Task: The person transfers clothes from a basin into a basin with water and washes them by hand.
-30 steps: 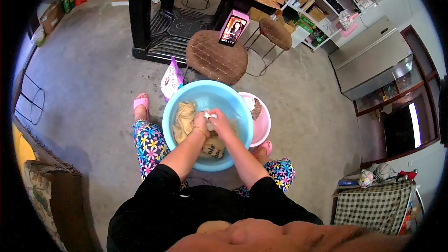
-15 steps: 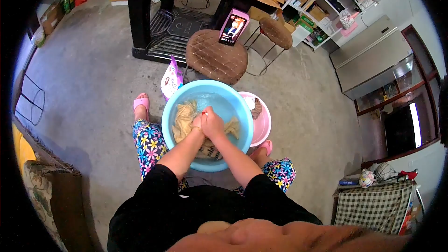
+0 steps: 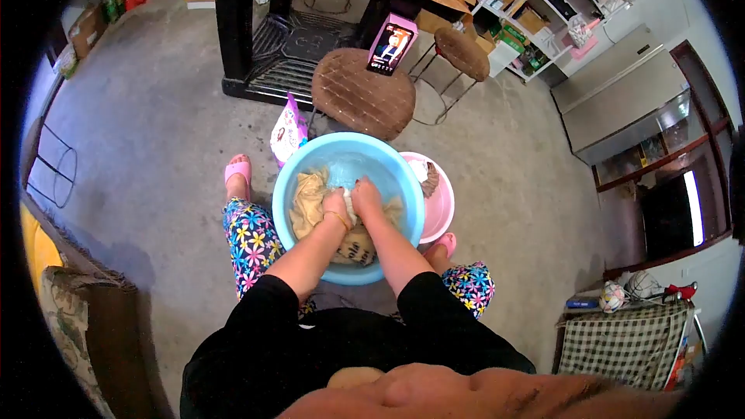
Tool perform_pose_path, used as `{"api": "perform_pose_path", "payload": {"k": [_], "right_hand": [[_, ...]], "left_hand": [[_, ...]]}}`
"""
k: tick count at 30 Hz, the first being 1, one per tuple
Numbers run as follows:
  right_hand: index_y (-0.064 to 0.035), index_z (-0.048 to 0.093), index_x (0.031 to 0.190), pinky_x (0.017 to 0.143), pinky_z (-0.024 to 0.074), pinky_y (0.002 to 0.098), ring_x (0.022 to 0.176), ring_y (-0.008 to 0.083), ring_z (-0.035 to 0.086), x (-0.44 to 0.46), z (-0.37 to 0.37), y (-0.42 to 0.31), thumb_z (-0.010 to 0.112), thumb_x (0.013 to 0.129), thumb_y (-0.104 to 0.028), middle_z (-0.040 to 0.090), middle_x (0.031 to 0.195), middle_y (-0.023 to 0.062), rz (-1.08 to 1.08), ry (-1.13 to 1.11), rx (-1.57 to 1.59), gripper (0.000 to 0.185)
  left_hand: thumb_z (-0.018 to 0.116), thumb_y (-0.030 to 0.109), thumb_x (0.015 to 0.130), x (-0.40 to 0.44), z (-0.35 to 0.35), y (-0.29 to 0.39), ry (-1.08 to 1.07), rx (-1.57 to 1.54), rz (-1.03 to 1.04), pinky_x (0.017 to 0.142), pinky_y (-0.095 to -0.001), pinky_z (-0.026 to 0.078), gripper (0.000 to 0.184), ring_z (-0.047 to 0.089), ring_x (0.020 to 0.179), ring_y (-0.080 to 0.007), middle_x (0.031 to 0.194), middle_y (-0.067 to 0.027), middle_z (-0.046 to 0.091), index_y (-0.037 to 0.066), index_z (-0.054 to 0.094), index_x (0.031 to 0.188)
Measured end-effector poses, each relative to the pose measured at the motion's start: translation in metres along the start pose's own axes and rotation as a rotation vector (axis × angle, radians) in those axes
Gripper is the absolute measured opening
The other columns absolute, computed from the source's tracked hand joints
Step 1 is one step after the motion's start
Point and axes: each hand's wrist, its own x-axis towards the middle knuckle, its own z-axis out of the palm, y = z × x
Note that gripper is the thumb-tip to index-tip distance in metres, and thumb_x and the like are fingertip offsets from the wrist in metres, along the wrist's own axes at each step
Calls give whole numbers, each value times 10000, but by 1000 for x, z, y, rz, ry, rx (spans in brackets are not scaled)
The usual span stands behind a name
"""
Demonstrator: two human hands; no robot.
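Observation:
A tan garment [image 3: 309,202] with black lettering lies wet and bunched in a light blue basin [image 3: 282,221] of water. Near the basin's middle, my left hand [image 3: 335,203], a bracelet at its wrist, is closed on the cloth. Close beside it on the right, my right hand [image 3: 365,199] also grips the cloth. A pale strip of the fabric shows between the two hands. My fingertips are partly hidden, and part of the garment spreads under my forearms.
A pink basin [image 3: 442,213] holding white and brown cloth stands right of the blue one. Behind are a purple-and-white bag [image 3: 288,133] and a brown padded stool [image 3: 361,97] with a phone [image 3: 390,48] propped on it. My pink-slippered feet flank the basins.
My hands were clasped together over the cloth; now they are slightly apart, the right one further right. More of the garment's lettering shows beneath my forearms.

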Motion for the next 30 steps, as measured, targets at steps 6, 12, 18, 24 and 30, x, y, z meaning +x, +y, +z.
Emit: {"api": "perform_pose_path", "payload": {"k": [6,12,18,24,30], "right_hand": [[-3,521,1000,765,449,446,862,369,567,-14,-18,-4,504,807,-194,577,883,258,-37,63,-352,272],[-43,526,990,773,432,422,869,366,561,-3,-15,2,501,802,-206,581,890,222,136,-223,370,250],[-102,476,978,709,434,447,822,387,563,-56,-45,-46,490,801,-228,588,863,205,-142,-37,415,217],[-86,503,935,699,443,413,798,366,574,-76,-70,-86,470,826,-195,601,830,167,-203,21,382,157],[-79,486,929,646,425,480,741,402,563,-45,-46,-72,439,839,-189,600,778,188,-203,49,189,150]], "left_hand": [[522,272,792,47,-15,-33,-22,-106,89,743,-409,437,324,537,840,-272,944,-97,571,77,526,1051],[485,306,808,32,-3,-24,-63,-165,-1,794,-420,421,309,522,876,-275,949,-98,567,95,523,1030],[475,343,830,-40,12,27,-365,-302,-277,756,-348,437,237,528,858,-243,935,-58,567,122,547,875],[459,325,846,58,-24,-24,-518,-130,-155,744,-328,446,223,537,874,-222,936,-46,572,130,547,909],[446,326,849,44,-13,-17,-282,-30,-137,743,-337,446,250,548,879,-223,953,-54,581,125,546,959]]}}
